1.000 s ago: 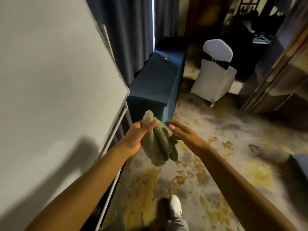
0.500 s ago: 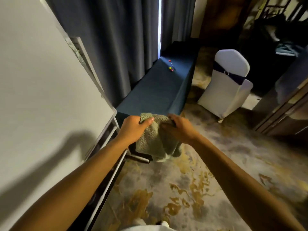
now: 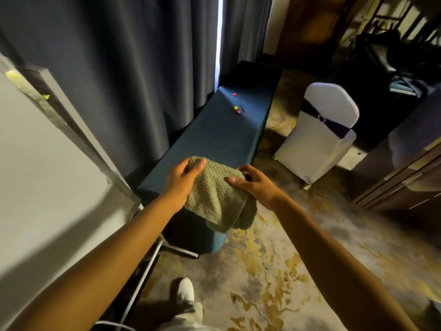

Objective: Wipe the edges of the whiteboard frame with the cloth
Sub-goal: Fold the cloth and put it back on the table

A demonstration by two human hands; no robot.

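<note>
A green textured cloth (image 3: 216, 194) hangs between both hands in front of me, its lower part drooping. My left hand (image 3: 182, 180) grips its left side with the thumb on top. My right hand (image 3: 254, 185) holds its right side, thumb pressed on the fabric. The whiteboard (image 3: 47, 187) fills the left of the view, and its grey metal frame edge (image 3: 78, 137) runs diagonally down to a corner just left of my left forearm. The cloth is apart from the frame.
A long table with a dark blue cover (image 3: 214, 144) stands straight ahead along dark curtains (image 3: 119, 68), with small red and yellow pieces (image 3: 236, 108) on it. A white-covered chair (image 3: 319, 134) is at the right. The whiteboard stand's legs (image 3: 167, 247) and my shoe (image 3: 186, 290) are below.
The cloth went from bunched to spread between both hands. The hands have moved up and forward over the near end of the blue table as my view moved toward it.
</note>
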